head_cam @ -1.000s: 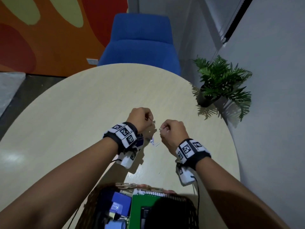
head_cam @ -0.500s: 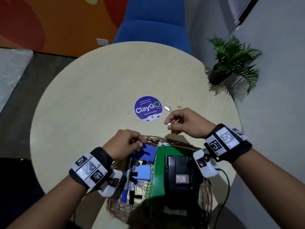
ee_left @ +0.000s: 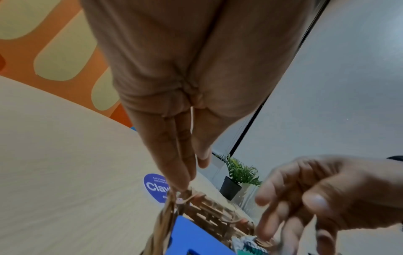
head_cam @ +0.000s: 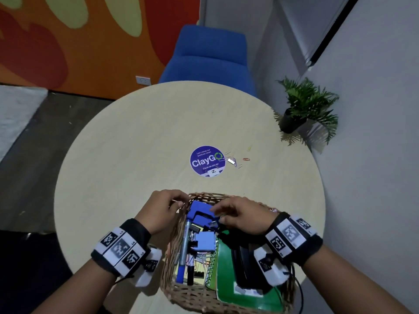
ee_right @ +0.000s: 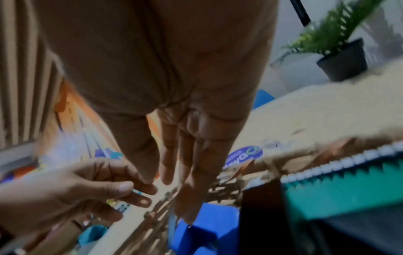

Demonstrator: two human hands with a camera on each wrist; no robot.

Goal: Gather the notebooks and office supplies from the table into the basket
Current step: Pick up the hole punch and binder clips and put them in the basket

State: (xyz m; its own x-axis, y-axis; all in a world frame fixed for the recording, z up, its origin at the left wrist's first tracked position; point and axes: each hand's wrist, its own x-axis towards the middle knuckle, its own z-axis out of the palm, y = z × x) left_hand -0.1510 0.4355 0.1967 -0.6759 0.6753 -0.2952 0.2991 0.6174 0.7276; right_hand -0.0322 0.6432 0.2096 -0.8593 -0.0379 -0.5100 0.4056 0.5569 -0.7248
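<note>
Both forearms reach forward over the near edge of the round worktop (head_cam: 127, 155), each with a marked band at the wrist. The left hand (head_cam: 162, 210) is at the far left corner of the wicker basket (head_cam: 172, 288). In the left wrist view its fingers (ee_left: 174, 155) are held long and pressed together, and their tips come down on the woven rim. Whether they pinch the rim or only touch it, I cannot tell; in the head view the fingers look a little curled over the edge.

The right hand (head_cam: 243, 217) is over the far part of the basket, palm down, above the things inside. Its fingers (ee_right: 191, 172) are stretched downward and a little apart, relaxed, with the tips near a blue block (head_cam: 200, 213). This view is blurred, and I cannot see any object between the fingers.

The basket stands at the near edge of the worktop. Inside it are a green spiral notebook (head_cam: 226, 275) on the right side, a black object (head_cam: 246, 266) that lies on the notebook, a light blue pad (head_cam: 205, 241), a blue marker (head_cam: 183, 252) along the left wall and some binder clips (head_cam: 199, 274).

Some small paper clips (head_cam: 246, 159) are on the worktop beyond the basket, just to the right of a round purple sticker (head_cam: 207, 161).
</note>
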